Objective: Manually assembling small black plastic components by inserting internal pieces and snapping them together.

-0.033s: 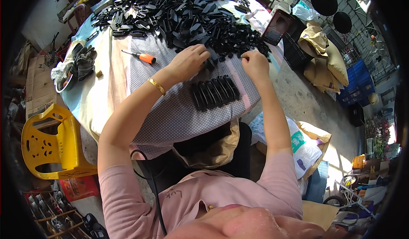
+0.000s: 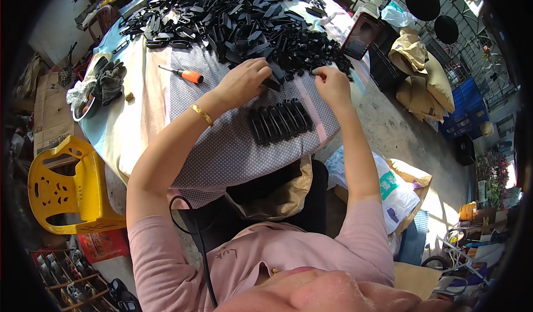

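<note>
My left hand (image 2: 244,80) is closed around a dark, flat black plastic piece (image 2: 271,84) at the near edge of a large heap of black plastic parts (image 2: 244,23). To its right, my right hand (image 2: 333,85) is closed in a pinch beside the smaller black pieces of the heap. Something tiny shows at its fingertips, too small to name. Nearer to me on the dotted cloth, several long black plastic pieces (image 2: 280,121) lie side by side in a neat row, touched by neither hand.
An orange-handled screwdriver (image 2: 190,76) and dark gloves (image 2: 107,81) lie on the left of the table (image 2: 222,151). A phone-like screen (image 2: 360,36) stands at the right edge. Left of the table is a yellow chair (image 2: 72,187); a brown paper sack (image 2: 277,203) opens at my lap.
The black piece in my left hand has tilted and now points more toward the right. My right fingertips have shifted slightly, with the hand in nearly the same place.
</note>
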A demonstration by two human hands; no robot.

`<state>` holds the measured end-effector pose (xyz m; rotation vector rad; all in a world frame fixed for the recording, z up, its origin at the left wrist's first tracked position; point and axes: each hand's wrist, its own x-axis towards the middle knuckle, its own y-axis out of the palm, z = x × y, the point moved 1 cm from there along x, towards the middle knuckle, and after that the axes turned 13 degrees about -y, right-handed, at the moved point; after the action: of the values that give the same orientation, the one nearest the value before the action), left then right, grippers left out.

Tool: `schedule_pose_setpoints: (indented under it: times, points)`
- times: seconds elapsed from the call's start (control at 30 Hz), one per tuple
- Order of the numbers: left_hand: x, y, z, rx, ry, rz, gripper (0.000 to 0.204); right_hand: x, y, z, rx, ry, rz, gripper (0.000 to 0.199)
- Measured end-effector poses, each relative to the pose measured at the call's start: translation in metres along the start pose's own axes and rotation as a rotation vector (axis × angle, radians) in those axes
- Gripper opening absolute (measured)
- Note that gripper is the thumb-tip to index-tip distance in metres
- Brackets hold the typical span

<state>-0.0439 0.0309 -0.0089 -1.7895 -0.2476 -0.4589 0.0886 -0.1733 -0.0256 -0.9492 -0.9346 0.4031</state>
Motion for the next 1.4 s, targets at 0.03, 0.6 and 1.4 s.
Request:
schedule_pose_setpoints:
  times: [0.03,0.6,1.4]
  points:
    - [-0.006,-0.007,-0.002,-0.091,-0.036,-0.022,0.028,-0.003,-0.005,0.006,0.232,0.03,-0.035,0.016]
    - [-0.037,-0.021,-0.009,-1.688,-0.648,0.308,0.026,-0.003,-0.018,0.104,1.163,0.041,-0.252,0.017]
    - [-0.041,-0.037,-0.029,-1.44,-0.603,0.186,0.036,-0.005,-0.023,0.125,0.378,-0.534,-0.324,0.013]
